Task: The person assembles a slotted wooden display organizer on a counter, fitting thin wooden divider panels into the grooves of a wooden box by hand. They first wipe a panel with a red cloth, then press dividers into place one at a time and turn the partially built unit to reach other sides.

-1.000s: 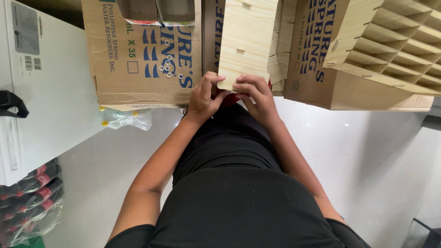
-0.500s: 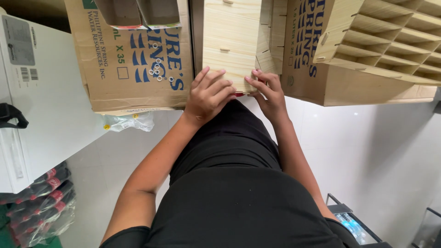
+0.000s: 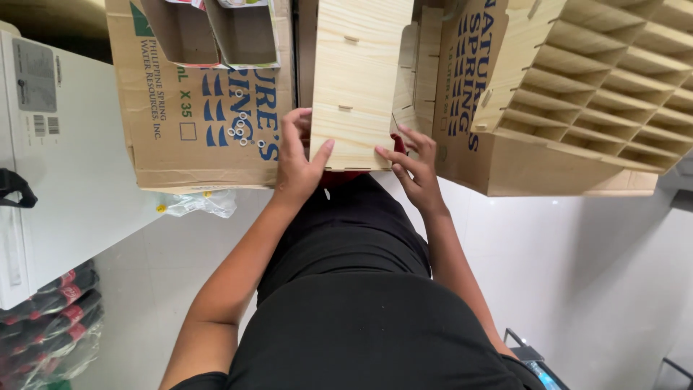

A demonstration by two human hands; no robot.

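A light wooden box piece (image 3: 357, 79) with small slots stands upright in front of me, above my black-clothed lap. My left hand (image 3: 297, 160) grips its lower left edge, thumb across the front face. My right hand (image 3: 414, 165) holds the lower right corner with spread fingers, fingertips on the bottom edge. Something red (image 3: 345, 176) peeks out just under the panel between my hands. More wooden panels (image 3: 422, 65) stand right behind the piece.
A brown cardboard box (image 3: 195, 137) with several small white rings (image 3: 242, 128) on it stands at left. A slotted wooden organizer (image 3: 599, 87) lies on another cardboard box (image 3: 469, 79) at right. A white appliance (image 3: 68, 173), a plastic bag (image 3: 193, 204) and packed bottles (image 3: 43, 310) are at left.
My hands have moved apart from the middle of the bottom edge to the piece's two lower corners. The wooden piece now sits lower and nearer in view.
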